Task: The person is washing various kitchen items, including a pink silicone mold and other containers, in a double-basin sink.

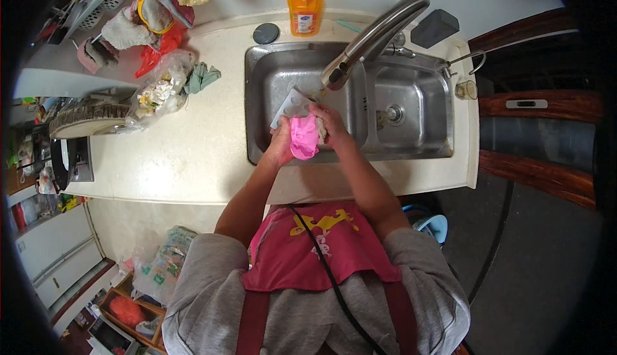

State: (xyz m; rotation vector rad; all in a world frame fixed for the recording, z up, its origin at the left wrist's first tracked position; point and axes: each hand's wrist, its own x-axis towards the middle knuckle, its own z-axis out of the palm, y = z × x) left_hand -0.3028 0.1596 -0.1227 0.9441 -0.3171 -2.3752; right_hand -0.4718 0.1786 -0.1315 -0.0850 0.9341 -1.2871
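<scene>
Over the front of the larger steel sink basin (270,73), my left hand (281,143) grips the left side of a bright pink, flexible-looking mould or cup (304,135). My right hand (330,126) is on its right side, with a beige cloth or scrubber (321,130) pressed between the fingers and the pink thing. Just behind my hands a light grey tray with round hollows (294,104) leans in the basin, partly hidden by them. Small yellow bits lie near it. The steel faucet head (336,73) hangs over the basin, behind and right of my hands.
Behind the sink stand an orange soap bottle (305,12), a round dark lid (266,33) and a grey block (434,28). The smaller basin (409,94) is at right, a glass (466,90) beside it. At left are a plastic bag of scraps (161,92) and a green cloth (201,78).
</scene>
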